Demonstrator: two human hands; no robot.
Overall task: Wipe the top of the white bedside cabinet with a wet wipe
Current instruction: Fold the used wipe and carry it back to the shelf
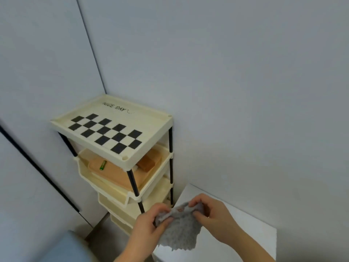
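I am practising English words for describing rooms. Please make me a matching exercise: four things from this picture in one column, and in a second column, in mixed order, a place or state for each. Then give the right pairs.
Things:
1. grey wipe
2. green battery
3. black checker pattern
4. white cabinet

Places or states:
A. printed on the top tray of the cream rack
B. lying in the second tier of the rack
C. held between the left hand and the right hand
D. low on the right, beside the rack, under the hands

Pairs: 1-C, 2-B, 3-A, 4-D
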